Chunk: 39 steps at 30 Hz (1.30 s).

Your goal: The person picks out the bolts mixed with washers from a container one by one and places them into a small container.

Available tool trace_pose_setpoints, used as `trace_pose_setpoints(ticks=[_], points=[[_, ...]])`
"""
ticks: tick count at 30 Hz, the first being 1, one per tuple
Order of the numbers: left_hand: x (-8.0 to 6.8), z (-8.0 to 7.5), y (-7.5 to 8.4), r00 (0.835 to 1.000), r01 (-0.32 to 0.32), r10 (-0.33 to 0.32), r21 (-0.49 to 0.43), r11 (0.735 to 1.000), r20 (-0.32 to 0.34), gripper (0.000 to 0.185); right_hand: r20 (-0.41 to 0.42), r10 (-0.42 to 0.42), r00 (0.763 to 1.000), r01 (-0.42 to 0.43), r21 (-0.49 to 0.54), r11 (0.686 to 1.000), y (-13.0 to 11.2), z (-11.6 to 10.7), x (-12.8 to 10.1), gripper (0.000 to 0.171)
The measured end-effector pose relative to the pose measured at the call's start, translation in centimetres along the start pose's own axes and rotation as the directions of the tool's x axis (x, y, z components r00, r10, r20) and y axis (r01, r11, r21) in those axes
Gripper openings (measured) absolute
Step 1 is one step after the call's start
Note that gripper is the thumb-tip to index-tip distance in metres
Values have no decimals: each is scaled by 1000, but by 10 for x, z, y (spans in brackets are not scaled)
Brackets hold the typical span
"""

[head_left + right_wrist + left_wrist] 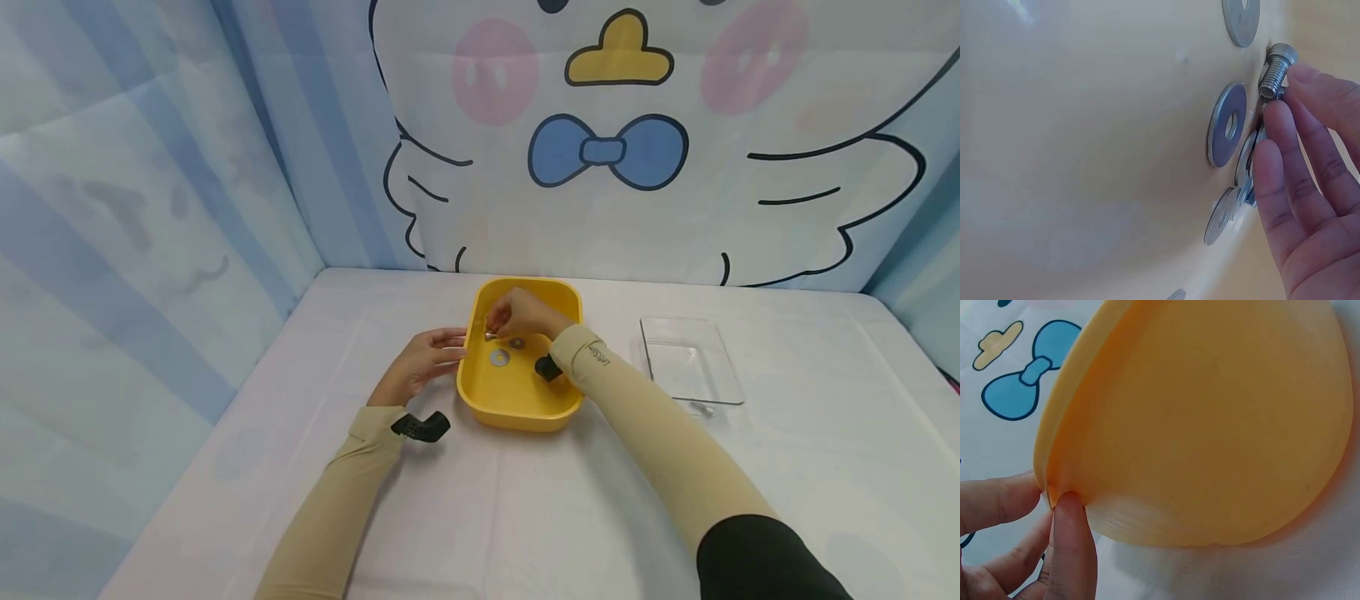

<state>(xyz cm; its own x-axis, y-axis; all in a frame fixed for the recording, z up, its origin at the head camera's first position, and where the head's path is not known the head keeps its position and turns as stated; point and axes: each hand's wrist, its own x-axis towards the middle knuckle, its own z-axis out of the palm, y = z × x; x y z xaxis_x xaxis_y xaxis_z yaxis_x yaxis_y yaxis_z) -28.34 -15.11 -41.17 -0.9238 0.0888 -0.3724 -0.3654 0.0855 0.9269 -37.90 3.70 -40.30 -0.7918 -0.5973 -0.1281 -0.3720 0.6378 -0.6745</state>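
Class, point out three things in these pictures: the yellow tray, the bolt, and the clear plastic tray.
yellow tray (517,421): head view, near outer wall.
bolt (1277,69): right wrist view, its head and upper shank.
clear plastic tray (690,362): head view, middle of its bare floor.

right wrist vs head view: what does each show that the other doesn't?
Only the right wrist view: a steel socket-head bolt at the fingertips and several flat steel washers lying on the tub's floor, some overlapping.

Only the head view: the left hand resting against the tub's outer wall, a clear plastic rectangular tray to the right, and the white tablecloth.

Both: the right hand reaching into the yellow plastic tub among the hardware.
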Motion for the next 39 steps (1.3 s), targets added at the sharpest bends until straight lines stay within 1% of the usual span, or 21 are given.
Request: trace_pose_setpoints(ticks=[5,8,15,21,27,31,36,39], points=[[-1,1,1,1000,5,-5,-2,1000,-6,48,30,-23,999,23,18,1000,1,-1,0,16],[-3,1,2,1000,-6,6,0,1000,-1,47,46,-39,998,39,12,999,2,-2,-1,16],[-4,1,3,1000,-27,27,-2,1000,16,47,86,-24,996,23,9,1000,0,-2,-2,16],[-2,1,1,999,-30,30,-4,1000,16,47,106,-38,994,37,9,999,1,0,1,14],[-2,1,2,1000,-21,21,-6,1000,21,48,124,-44,991,47,-26,999,4,3,5,13],[-2,1,2,1000,-12,12,-4,1000,21,48,122,-53,991,60,-58,997,3,4,5,13],[-3,1,3,1000,-16,16,-2,1000,24,48,123,-76,989,88,-95,992,1,5,6,12],[-4,1,4,1000,-14,15,-2,1000,27,48,126,-75,989,89,-110,990,1,6,6,11]])
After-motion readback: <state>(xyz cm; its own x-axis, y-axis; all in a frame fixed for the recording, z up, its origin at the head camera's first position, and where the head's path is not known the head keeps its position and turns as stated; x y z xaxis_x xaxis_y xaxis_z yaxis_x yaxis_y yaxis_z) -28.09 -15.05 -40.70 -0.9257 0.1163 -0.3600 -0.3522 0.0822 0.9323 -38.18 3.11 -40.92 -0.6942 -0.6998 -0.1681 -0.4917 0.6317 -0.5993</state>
